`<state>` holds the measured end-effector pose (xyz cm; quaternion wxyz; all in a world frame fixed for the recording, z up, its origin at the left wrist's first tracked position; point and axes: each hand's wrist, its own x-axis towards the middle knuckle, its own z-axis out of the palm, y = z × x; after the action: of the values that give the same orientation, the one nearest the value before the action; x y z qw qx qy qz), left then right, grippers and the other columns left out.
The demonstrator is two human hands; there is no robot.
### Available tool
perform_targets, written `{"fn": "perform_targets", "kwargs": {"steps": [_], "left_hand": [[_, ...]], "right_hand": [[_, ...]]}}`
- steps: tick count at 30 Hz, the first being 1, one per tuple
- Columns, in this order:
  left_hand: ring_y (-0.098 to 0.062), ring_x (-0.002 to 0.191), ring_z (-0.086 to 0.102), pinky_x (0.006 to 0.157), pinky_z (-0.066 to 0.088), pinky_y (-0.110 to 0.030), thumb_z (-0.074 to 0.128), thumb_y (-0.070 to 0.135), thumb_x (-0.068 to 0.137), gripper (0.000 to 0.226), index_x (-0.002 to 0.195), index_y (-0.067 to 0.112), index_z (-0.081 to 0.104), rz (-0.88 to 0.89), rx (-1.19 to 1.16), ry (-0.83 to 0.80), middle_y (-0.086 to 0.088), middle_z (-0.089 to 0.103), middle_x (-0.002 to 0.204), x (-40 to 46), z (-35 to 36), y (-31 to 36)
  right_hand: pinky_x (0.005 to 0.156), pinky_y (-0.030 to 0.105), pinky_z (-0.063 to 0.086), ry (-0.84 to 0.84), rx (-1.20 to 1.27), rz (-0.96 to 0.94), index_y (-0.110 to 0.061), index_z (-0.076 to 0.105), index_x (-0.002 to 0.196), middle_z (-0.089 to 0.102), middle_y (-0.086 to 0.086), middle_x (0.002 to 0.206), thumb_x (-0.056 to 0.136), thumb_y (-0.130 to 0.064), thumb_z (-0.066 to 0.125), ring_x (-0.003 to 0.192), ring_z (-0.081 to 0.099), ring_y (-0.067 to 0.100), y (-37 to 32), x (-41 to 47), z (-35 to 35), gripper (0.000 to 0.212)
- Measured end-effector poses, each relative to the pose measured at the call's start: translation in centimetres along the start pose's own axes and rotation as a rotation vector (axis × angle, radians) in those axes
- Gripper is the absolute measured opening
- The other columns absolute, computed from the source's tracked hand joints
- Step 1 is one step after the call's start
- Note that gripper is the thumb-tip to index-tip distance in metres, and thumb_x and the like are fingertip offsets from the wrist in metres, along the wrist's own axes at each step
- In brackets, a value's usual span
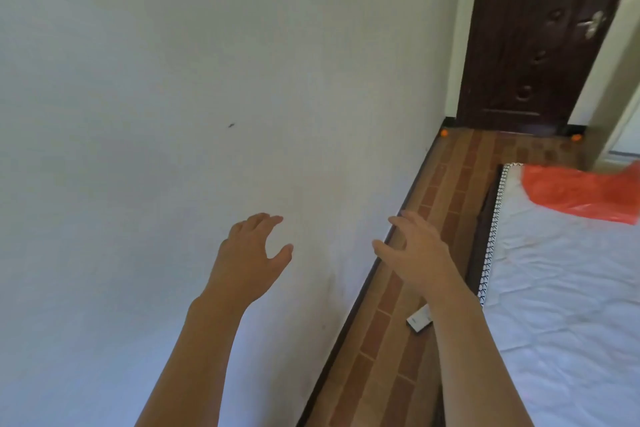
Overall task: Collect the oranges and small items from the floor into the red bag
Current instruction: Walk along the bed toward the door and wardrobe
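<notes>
Fingers [263,222] spread, empty; crumpled red bag [581,192].

Both bare forearms rise from the bottom edge of the frame toward its centre. The left hand [251,260] sits just left of centre, back facing the camera, fingers curled loosely forward and thumb spread to the right, its grip empty. The right hand [414,253] sits just right of centre at about the same height, fingers spread and slightly bent, thumb pointing left, likewise holding nothing. The hands are apart.
</notes>
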<state>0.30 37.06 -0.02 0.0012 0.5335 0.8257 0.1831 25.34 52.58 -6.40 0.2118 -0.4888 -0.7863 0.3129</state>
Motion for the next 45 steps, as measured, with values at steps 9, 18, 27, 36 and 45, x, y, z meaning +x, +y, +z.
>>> {"fn": "perform_targets", "kwargs": {"steps": [9, 18, 27, 36, 45], "left_hand": [[-0.018, 0.141, 0.038, 0.112, 0.041, -0.041, 0.062, 0.048, 0.096, 0.055, 0.148, 0.032, 0.050, 0.196, -0.075, -0.100, 0.012, 0.047, 0.151, 7.5, 5.2, 4.2], [-0.021, 0.144, 0.041, 0.118, 0.037, -0.043, 0.062, 0.049, 0.097, 0.054, 0.147, 0.031, 0.051, 0.396, -0.270, -0.261, 0.007, 0.048, 0.155, 15.6, 11.8, 7.6], [-0.023, 0.144, 0.045, 0.116, 0.042, -0.049, 0.059, 0.056, 0.096, 0.057, 0.147, 0.035, 0.049, 0.480, -0.363, -0.355, 0.005, 0.047, 0.158, 22.6, 13.3, 7.5], [-0.023, 0.144, 0.044, 0.115, 0.043, -0.046, 0.061, 0.054, 0.095, 0.057, 0.148, 0.034, 0.050, 0.573, -0.407, -0.272, 0.004, 0.047, 0.158, 28.4, 9.2, 7.8], [-0.021, 0.145, 0.041, 0.116, 0.039, -0.042, 0.060, 0.051, 0.097, 0.056, 0.149, 0.032, 0.050, 0.473, -0.350, -0.210, 0.006, 0.046, 0.158, 33.7, 9.8, 7.0]], "right_hand": [[0.120, 0.055, 0.032, 0.181, 0.038, 0.176, -0.035, 0.050, 0.148, 0.033, -0.008, 0.165, 0.084, -0.074, 0.051, 0.151, 0.031, 0.024, 5.1, 0.2, -2.9, 0.075], [0.121, 0.050, 0.030, 0.353, -0.051, 0.419, -0.036, 0.052, 0.146, 0.033, -0.013, 0.164, 0.085, -0.070, 0.053, 0.150, 0.029, 0.016, 7.8, -1.0, -3.9, 0.070], [0.118, 0.052, 0.033, 0.424, -0.221, 0.516, -0.034, 0.052, 0.147, 0.032, -0.012, 0.164, 0.089, -0.064, 0.059, 0.149, 0.030, 0.018, 4.5, 2.6, -3.7, 0.066], [0.118, 0.052, 0.032, 0.541, -0.275, 0.480, -0.034, 0.050, 0.149, 0.032, -0.011, 0.165, 0.090, -0.063, 0.059, 0.149, 0.030, 0.018, -1.0, 7.3, -6.1, 0.066], [0.118, 0.048, 0.028, 0.501, -0.159, 0.385, -0.038, 0.049, 0.149, 0.030, -0.012, 0.166, 0.082, -0.070, 0.051, 0.151, 0.027, 0.016, 0.8, 15.5, -6.7, 0.074]]}}
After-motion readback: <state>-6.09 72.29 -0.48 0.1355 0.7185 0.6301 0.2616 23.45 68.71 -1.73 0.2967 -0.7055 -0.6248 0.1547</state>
